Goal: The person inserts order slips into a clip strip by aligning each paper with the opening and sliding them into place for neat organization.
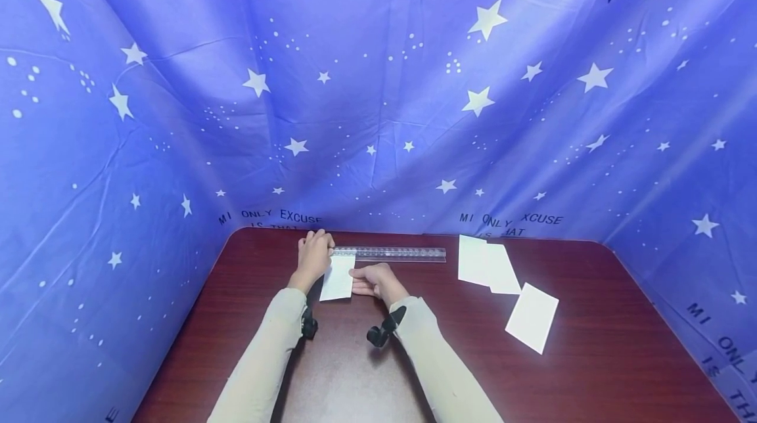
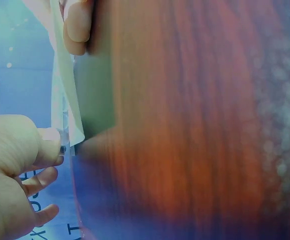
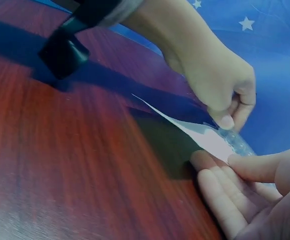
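A clear ruler (image 1: pixel 402 253) lies crosswise near the far side of the table, over the top end of a small white sheet of paper (image 1: pixel 337 278). My left hand (image 1: pixel 315 255) pinches the ruler's left end, thumb and fingers bent at its tip. From the right, my right hand (image 1: pixel 378 280) pinches the paper's right edge, with the thumb on top and the fingers beneath. In the right wrist view the paper (image 3: pixel 212 140) curves up off the table and casts a shadow. The left wrist view shows the left thumb right at the ruler's end.
Two overlapping white sheets (image 1: pixel 497 268) lie to the right on the dark red wooden table (image 1: pixel 355 377), and another white sheet (image 1: pixel 532 318) lies nearer. A blue star-printed cloth (image 1: pixel 378 114) hangs behind and at both sides. Each wrist wears a black strap.
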`<state>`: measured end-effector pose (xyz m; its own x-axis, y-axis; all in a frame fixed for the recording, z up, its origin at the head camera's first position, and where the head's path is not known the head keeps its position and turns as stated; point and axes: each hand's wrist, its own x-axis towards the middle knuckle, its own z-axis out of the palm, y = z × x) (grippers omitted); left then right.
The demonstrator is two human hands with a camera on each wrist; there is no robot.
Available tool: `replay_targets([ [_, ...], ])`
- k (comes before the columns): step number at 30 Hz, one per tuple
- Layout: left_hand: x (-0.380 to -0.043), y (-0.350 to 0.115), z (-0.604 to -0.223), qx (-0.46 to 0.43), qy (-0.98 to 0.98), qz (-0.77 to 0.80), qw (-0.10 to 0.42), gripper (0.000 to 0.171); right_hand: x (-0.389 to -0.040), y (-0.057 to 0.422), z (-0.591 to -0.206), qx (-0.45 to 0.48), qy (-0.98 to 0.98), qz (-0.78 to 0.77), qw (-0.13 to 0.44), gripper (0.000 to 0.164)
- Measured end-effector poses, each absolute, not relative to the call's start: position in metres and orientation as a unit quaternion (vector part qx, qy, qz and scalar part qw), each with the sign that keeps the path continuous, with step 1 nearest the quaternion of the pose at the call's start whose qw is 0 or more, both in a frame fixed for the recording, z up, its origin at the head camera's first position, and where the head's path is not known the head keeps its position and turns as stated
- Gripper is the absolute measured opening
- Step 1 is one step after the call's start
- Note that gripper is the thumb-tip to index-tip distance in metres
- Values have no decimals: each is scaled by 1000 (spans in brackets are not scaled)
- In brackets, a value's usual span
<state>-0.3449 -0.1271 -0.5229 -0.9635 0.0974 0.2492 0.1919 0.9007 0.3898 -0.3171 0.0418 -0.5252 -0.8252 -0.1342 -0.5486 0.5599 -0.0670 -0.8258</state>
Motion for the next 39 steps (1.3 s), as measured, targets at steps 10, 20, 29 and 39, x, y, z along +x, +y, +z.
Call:
replay_targets([
  [10,-346,-126,-524,-76,-969,-209,103,11,-320,47,-525,167,637,-699,279,7],
  [20,-347,-126,-522,-76,-970,-205,102,15,-317,46,-527,172,636,-716,231,16],
  [29,-348,-126,-524,-74,-971,-203,105,12,-322,59,-522,151,648,-686,295,18],
  [39,-347,-128,-528,-81,-965,-211,129,15,-317,57,-526,144,653,-703,243,22],
])
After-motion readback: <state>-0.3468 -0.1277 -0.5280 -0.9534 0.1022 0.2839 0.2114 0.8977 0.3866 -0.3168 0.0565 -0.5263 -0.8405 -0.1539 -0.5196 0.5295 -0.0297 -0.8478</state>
